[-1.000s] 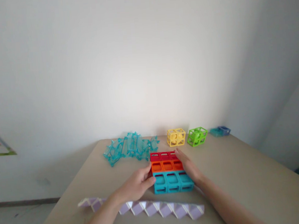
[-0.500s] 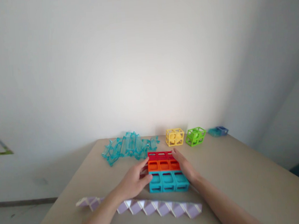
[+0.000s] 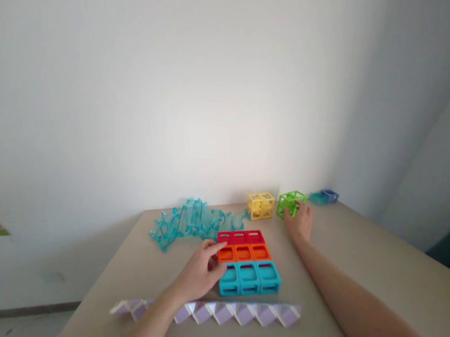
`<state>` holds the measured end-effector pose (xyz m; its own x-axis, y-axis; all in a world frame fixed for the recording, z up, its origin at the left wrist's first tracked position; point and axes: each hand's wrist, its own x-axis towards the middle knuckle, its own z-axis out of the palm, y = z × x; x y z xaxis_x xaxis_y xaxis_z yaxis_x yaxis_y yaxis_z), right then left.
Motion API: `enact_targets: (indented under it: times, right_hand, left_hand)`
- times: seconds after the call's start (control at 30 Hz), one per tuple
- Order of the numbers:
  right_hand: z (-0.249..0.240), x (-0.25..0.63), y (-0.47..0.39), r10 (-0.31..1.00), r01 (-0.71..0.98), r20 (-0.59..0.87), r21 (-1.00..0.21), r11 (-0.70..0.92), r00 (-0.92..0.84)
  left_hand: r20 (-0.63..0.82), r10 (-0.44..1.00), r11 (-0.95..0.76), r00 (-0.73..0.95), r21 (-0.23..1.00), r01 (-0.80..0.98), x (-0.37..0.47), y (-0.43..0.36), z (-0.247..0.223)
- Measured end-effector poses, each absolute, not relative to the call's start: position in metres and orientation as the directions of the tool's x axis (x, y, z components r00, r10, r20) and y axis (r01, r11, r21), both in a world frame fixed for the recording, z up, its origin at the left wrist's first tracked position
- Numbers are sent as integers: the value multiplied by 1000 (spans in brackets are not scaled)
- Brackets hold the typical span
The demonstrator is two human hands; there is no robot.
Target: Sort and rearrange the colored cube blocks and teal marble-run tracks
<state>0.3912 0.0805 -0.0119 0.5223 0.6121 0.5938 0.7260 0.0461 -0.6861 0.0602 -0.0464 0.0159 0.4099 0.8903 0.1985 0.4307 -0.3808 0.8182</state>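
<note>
A block panel point(image 3: 247, 252) lies on the table, built of a red, an orange and a light-blue row of hollow square blocks. At its left edge my left hand point(image 3: 202, 270) grips it, thumb on the light-blue row and fingers over the red and orange rows. Farther back on the right, my right hand point(image 3: 300, 222) has its thumb and fingers on the near side of a green open-frame block point(image 3: 290, 197), which they partly hide. A yellow open-frame block point(image 3: 261, 206) stands just left of the green one.
Clear teal plastic pieces point(image 3: 194, 220) lie heaped at the back left. A zigzag lilac-and-white folding strip point(image 3: 244, 313) stretches across the front, partly under my left forearm. A blue block point(image 3: 330, 196) with teal pieces sits at the far right. A wall point(image 3: 220, 111) rises behind the table point(image 3: 357, 262).
My right hand has left the panel's right side and reached back and right to the green block. My left hand stays at the panel's left edge. The whole view has shifted slightly.
</note>
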Motion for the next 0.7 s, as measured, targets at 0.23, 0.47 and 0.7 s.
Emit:
enact_targets:
  times: [0.23, 0.47, 0.7]
  right_hand:
    - [-16, 395, 92, 597, 769, 632, -638, 39, 494]
    - [-12, 388, 79, 511, 825, 714, -565, 16, 479]
    - [-12, 390, 64, 595, 871, 741, -472, 132, 312]
  left_hand:
    - [199, 890, -388, 410, 803, 452, 60, -47, 19]
    - [187, 889, -384, 417, 799, 462, 59, -47, 18]
    - [171, 891, -375, 421, 799, 469, 59, -47, 19]
